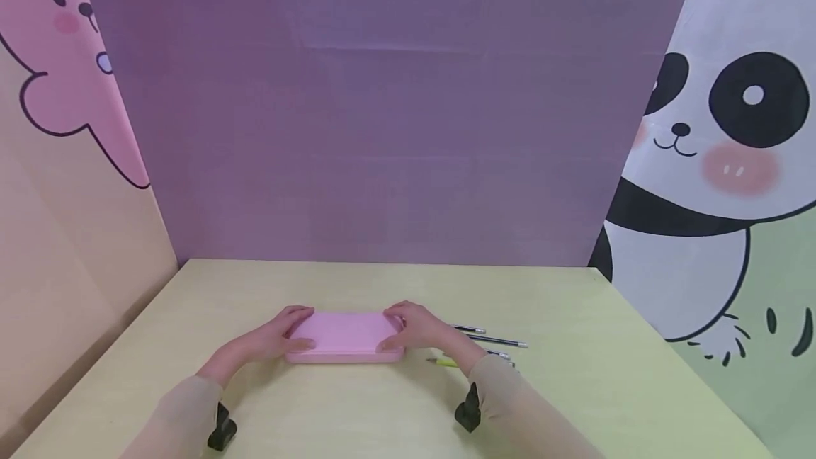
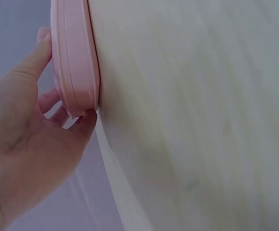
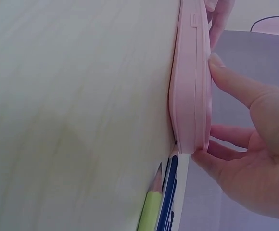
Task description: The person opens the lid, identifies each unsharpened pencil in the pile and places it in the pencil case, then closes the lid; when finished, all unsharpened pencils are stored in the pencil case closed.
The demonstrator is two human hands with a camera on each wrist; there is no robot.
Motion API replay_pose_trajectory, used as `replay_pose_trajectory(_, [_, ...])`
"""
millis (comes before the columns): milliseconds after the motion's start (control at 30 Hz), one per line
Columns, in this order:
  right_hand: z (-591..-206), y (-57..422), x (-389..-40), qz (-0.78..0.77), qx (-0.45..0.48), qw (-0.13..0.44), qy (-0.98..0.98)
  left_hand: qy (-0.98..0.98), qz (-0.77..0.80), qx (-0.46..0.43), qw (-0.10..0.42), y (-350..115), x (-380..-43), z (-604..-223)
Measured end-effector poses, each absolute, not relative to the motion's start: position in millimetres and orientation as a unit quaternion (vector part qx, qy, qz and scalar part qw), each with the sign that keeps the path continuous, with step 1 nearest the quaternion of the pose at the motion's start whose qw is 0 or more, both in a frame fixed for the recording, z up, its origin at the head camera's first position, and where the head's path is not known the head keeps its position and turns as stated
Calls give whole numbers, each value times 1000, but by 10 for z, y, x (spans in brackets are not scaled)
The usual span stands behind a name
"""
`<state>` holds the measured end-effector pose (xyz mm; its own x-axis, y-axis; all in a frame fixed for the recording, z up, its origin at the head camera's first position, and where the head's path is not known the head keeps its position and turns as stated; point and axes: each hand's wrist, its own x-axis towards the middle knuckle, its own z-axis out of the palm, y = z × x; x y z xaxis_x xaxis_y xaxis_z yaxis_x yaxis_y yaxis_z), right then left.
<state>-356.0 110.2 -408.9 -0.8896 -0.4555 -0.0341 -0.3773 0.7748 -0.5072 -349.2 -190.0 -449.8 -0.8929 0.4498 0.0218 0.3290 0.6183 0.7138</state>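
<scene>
A pink pencil case (image 1: 347, 331) with rounded corners lies on the table, its lid down. My left hand (image 1: 280, 335) holds its left end, thumb along the top edge and fingers curled at the end, as the left wrist view also shows of the case (image 2: 77, 57). At the opposite end my right hand (image 1: 416, 328) grips it, thumb on the lid and fingertips against the corner. A small raised tab (image 3: 194, 20) shows on its front side in the right wrist view.
Several dark pencils (image 1: 500, 341) lie right of the case, partly hidden behind my right forearm. A lime-green pencil (image 3: 150, 211) lies beside them, its sharpened tip toward the case. A purple panel (image 1: 382, 126) rises at the table's (image 1: 357, 416) far edge.
</scene>
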Motion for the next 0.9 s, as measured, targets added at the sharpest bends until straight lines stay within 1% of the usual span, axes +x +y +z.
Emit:
replay_pose_trajectory(167, [-4070,1133,-3575,-253,-228,80,937,897,376,218,81,-1886,-3506,-4485])
replay_pose_trajectory(267, [-4065,1185,-3577,-264,-243,71,931,897,372,228,75,-1875,-3501,-4463])
replay_pose_trajectory(367, [-4024,1253,-3569,-279,-268,44,921,898,376,225,32,-1859,-3488,-4429])
replay_pose_trajectory(500, [-3896,1366,-3560,-284,-296,-10,912,898,382,207,-69,-1834,-3460,-4330])
replay_pose_trajectory(633, [-3715,1528,-3547,-272,-296,-66,913,894,368,202,-157,-1851,-3405,-4175])
replay_pose_trajectory(733, [-3570,1681,-3508,-257,-290,-100,916,895,351,196,-192,-1914,-3315,-4059])
replay_pose_trajectory(900, [-3360,2018,-3388,-224,-270,-134,927,916,280,186,-220,-2062,-3149,-3915])
